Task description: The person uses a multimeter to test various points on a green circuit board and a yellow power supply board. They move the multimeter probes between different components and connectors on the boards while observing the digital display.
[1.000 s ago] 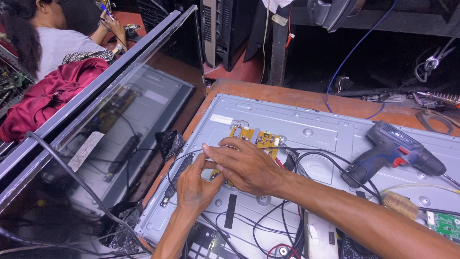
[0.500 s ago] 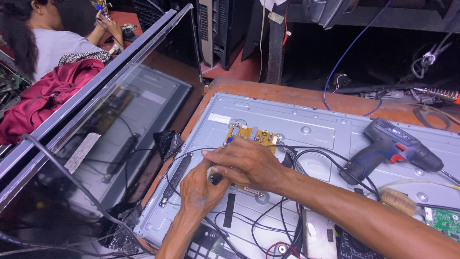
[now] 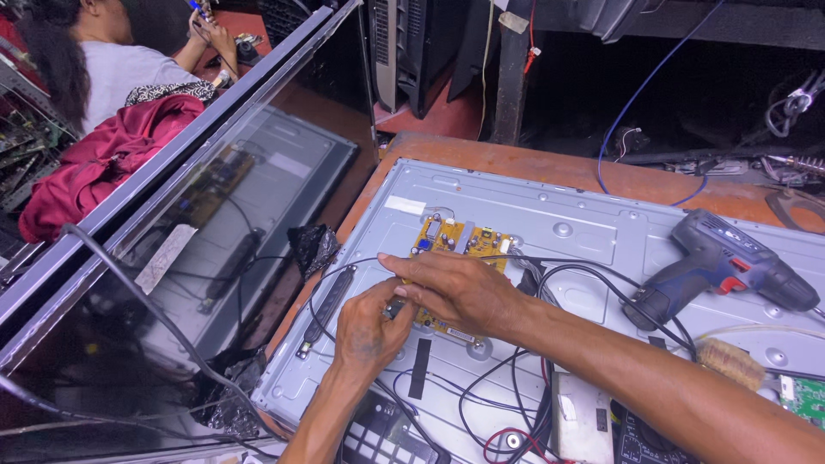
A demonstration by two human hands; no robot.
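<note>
A grey metal back panel (image 3: 593, 215) of a flat screen lies on a wooden bench. A yellow circuit board (image 3: 460, 241) sits on it, with black cables looping around. My left hand (image 3: 369, 331) and my right hand (image 3: 455, 288) meet over the board's near end, fingers pinched together on something small that my hands hide. My right hand covers much of the board's lower half. A long black speaker bar (image 3: 325, 308) lies just left of my left hand.
A dark blue cordless drill (image 3: 722, 266) lies on the panel at the right, a small brush (image 3: 730, 361) near it. A large black screen (image 3: 146, 258) leans at the left. A seated person (image 3: 112, 60) works at the far left. Green board (image 3: 803, 399) at the right edge.
Both hands have stayed together over the board's near end, shifting only slightly. The view has drifted a little. The drill and cables lie as before.
</note>
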